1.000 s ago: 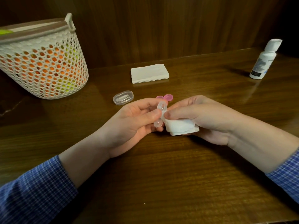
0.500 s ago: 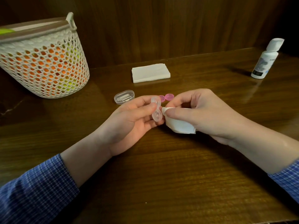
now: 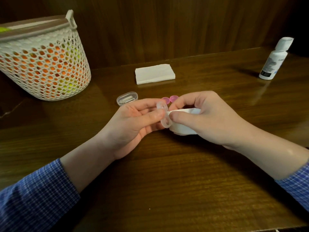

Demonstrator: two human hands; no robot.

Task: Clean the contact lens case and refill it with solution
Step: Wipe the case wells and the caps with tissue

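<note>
- Left hand (image 3: pixel 133 124): thumb and fingers pinched on the clear lens case (image 3: pixel 164 114), held on edge above the wooden table (image 3: pixel 167 181), its two wells one above the other.
- Right hand (image 3: pixel 205 119): fingers curled round a folded white tissue (image 3: pixel 182 129), thumb tip pressing the tissue's edge against the lower well of the case.
- Two pink caps (image 3: pixel 169 99) lying side by side on the table just behind the hands (off the case, partly hidden by the fingers).
- Small clear oval box (image 3: pixel 127 98) on the table, left of the caps, something pale inside, too blurred to name.
- Stack of folded white napkins (image 3: pixel 154 74) farther back, near the middle of the table.
- White solution bottle (image 3: pixel 274 60) upright at the far right, well apart from the hands, flip cap raised.
- White perforated basket (image 3: pixel 43 64) at the far left, orange and yellow-green contents showing through the holes.
- Blue checked sleeves (image 3: pixel 33 198) on both forearms.
</note>
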